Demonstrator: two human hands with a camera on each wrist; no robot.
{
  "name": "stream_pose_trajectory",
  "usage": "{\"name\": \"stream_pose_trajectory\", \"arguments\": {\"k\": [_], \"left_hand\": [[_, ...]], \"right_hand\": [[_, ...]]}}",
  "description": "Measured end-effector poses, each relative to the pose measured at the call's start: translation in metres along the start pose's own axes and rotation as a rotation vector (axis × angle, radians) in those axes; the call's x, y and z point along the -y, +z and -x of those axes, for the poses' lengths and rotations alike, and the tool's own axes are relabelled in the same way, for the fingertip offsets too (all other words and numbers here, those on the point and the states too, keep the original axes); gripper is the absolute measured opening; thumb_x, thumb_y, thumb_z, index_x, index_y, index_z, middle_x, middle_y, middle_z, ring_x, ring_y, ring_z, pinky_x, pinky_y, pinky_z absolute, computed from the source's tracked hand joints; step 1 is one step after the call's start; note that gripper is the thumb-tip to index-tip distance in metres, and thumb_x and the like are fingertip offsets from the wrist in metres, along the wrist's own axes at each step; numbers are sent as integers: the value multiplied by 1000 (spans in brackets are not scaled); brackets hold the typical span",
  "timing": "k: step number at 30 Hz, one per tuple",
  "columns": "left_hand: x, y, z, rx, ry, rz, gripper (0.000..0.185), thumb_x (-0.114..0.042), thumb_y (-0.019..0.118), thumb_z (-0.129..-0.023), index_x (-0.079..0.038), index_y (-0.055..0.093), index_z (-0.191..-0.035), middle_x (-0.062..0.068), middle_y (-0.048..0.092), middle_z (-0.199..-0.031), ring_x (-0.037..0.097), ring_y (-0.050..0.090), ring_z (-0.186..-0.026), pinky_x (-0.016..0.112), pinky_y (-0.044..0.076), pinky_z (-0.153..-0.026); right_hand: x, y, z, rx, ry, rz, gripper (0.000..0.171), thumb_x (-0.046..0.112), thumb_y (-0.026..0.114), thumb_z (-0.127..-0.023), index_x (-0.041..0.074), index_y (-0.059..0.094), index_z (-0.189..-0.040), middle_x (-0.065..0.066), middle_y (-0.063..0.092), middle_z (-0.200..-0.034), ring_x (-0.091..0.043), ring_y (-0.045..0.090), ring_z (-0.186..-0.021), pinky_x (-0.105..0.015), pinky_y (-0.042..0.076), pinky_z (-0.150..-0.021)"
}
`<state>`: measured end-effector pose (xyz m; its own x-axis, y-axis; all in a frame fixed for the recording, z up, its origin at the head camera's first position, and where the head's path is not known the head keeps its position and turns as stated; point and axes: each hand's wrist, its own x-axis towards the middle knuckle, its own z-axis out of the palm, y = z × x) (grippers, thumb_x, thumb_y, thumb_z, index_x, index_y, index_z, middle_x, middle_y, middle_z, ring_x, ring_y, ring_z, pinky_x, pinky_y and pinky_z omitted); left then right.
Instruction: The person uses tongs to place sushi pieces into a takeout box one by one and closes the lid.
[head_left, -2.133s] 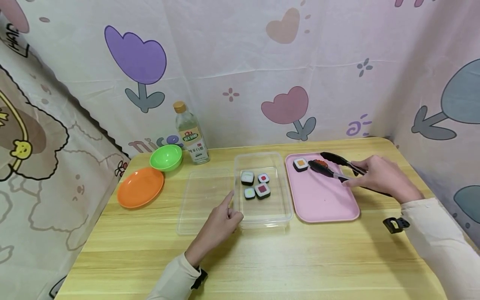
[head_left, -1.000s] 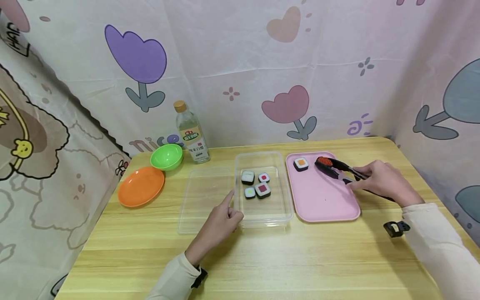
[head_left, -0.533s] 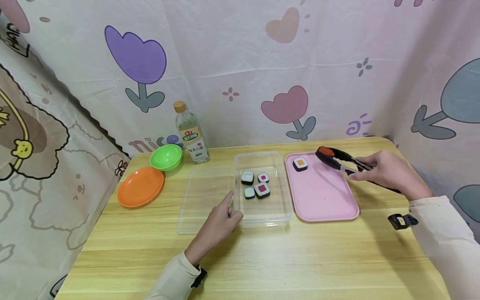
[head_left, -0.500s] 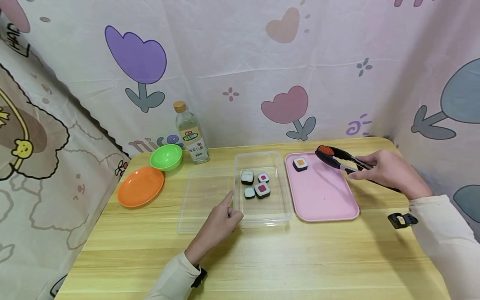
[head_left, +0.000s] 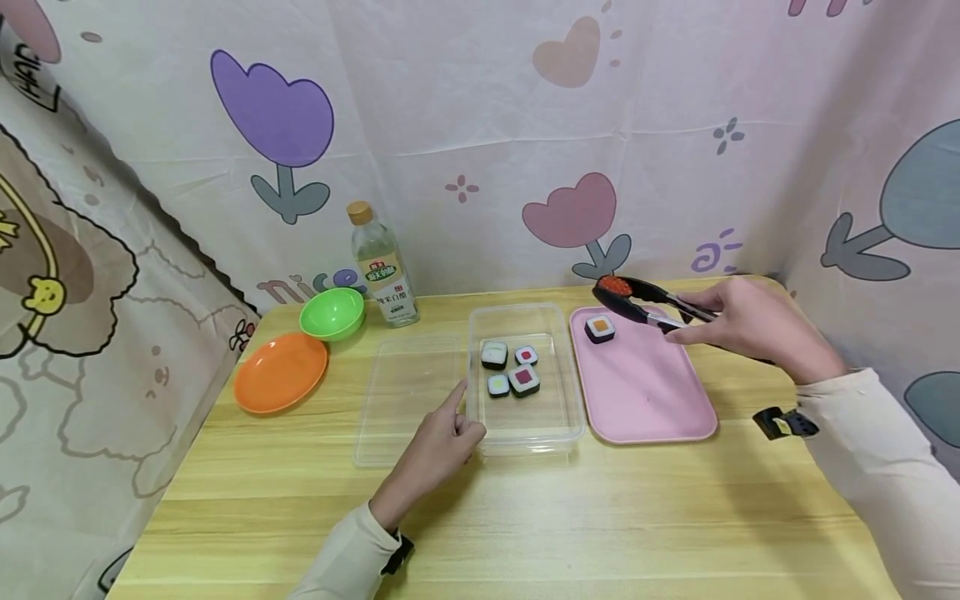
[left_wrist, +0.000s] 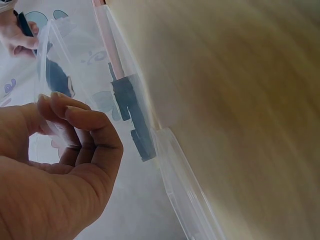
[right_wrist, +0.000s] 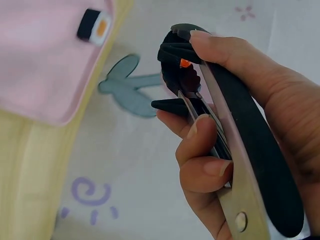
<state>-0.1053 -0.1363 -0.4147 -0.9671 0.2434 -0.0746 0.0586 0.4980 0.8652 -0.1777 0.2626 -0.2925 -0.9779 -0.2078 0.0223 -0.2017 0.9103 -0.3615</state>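
My right hand (head_left: 753, 321) grips black-tipped metal tongs (head_left: 652, 310), raised over the back of the pink tray (head_left: 652, 400). Clamped in their tips is a dark sushi piece with red roe (head_left: 617, 286); in the right wrist view the tongs (right_wrist: 250, 165) largely hide it. A sushi roll with an orange centre (head_left: 599, 328) lies at the tray's back left corner. My left hand (head_left: 435, 450) holds the near left rim of the clear plastic box (head_left: 551, 421), index finger extended along it. Several sushi rolls (head_left: 524, 381) sit inside, grouped in the middle.
Left of the box lies a clear lid (head_left: 390, 417). An orange plate (head_left: 281, 375), a green bowl (head_left: 333, 315) and a vinegar bottle (head_left: 386, 275) stand at the back left. A patterned cloth (head_left: 457, 108) hangs behind the table.
The tongs took hold of the roe sushi on the tray and lifted it. My right hand has since carried it up and leftward. The left hand has stayed put.
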Motion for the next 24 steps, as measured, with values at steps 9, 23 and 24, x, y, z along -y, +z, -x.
{"name": "stream_pose_trajectory", "arguments": {"k": [9, 23, 24], "left_hand": [[-1, 0, 1, 0, -1, 21, 79, -9, 54, -91, -5, 20, -161, -6, 43, -57, 5, 32, -48, 25, 31, -51], [1, 0, 0, 2, -1, 9, 79, -11, 54, -91, -4, 19, -161, -7, 41, -56, 6, 31, -49, 25, 30, -51], [1, -1, 0, 4, -2, 10, 79, -11, 54, -91, -3, 19, -161, -7, 41, -56, 6, 30, -49, 24, 30, -51]], "right_hand": [[40, 4, -5, 73, -82, -46, 70, 44, 87, -74, 7, 69, -130, 3, 51, -67, -16, 38, -60, -33, 31, -53], [87, 32, -1, 107, -251, -65, 53, 30, 89, -71, 8, 77, -118, 0, 68, -74, -11, 31, -55, -30, 33, -53], [89, 34, 0, 108, -263, -64, 52, 29, 90, -71, 7, 78, -116, -2, 73, -82, -10, 33, -52, -30, 34, -54]]}}
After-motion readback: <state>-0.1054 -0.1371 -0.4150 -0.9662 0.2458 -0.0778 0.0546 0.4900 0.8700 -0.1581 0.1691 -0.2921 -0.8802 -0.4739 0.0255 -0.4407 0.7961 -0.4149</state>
